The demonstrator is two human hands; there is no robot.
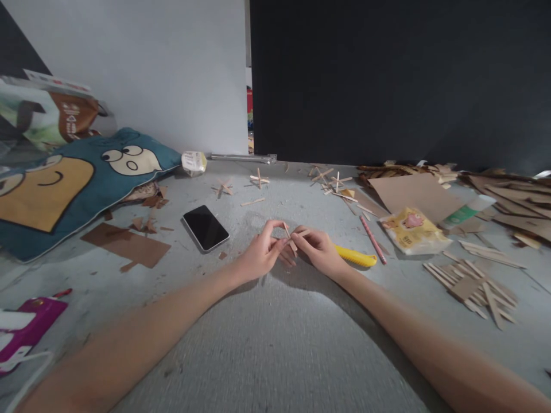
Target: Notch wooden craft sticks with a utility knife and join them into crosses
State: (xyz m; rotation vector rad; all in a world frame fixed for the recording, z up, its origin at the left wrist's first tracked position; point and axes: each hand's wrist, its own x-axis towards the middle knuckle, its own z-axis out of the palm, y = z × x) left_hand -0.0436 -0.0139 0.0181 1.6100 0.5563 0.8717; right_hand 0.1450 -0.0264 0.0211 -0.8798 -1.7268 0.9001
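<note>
Both my hands meet at the middle of the grey floor. My left hand [260, 252] pinches a small wooden stick [287, 232] between thumb and fingers. My right hand [317, 248] is closed on the same stick piece from the right, fingers curled. A yellow utility knife [357, 256] lies just right of my right hand, and a pink pencil [372, 240] lies beyond it. A black phone [205, 228] rests on the floor left of my left hand.
Several glued stick crosses [259, 179] lie further back. A pile of wooden sticks and cardboard [473, 285] sits at right, with a yellow packet [413, 230] and cardboard sheets [413, 192]. A blue cushion [64, 189] and brown cardboard scraps [129, 244] lie left; a purple object [26, 330] is near left.
</note>
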